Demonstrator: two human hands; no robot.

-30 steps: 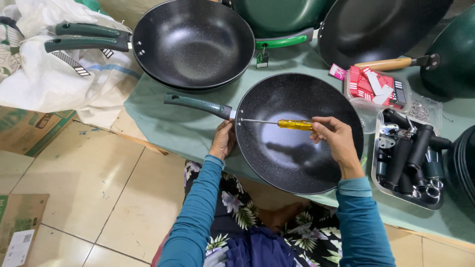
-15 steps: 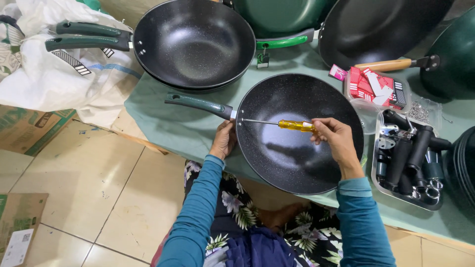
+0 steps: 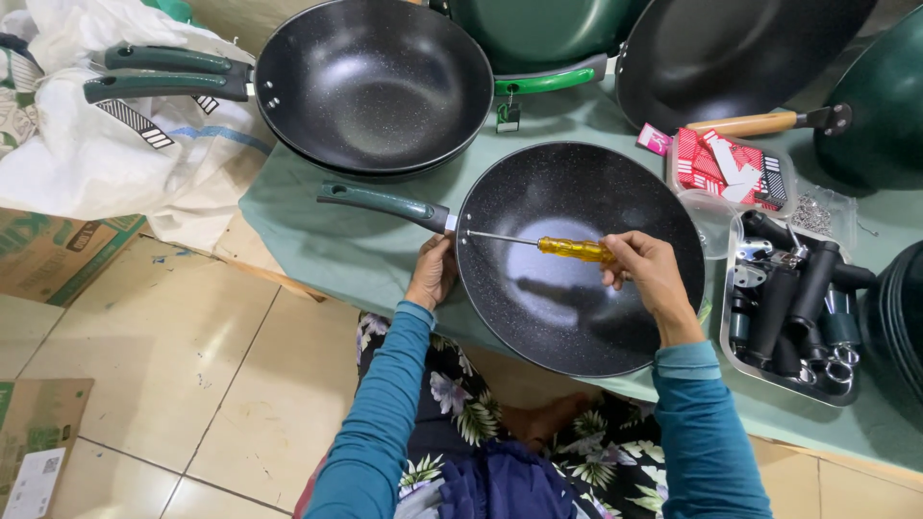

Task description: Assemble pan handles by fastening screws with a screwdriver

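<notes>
The black wok (image 3: 577, 264) on the counter (image 3: 336, 240) is steadied by the left hand (image 3: 435, 274), its grip closed on the rim below the green handle (image 3: 385, 203). Right of it, the yellow-handled screwdriver (image 3: 553, 246) is pinched by the right hand (image 3: 646, 272). If pressed off-axis, the tip could be slipped off the screw and the coating scratched.

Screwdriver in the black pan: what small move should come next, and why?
Probably keep turning the screwdriver: its tip sits at the wall where the green handle joins the pan, the right hand grips its yellow handle, and the left hand steadies the rim.
</notes>
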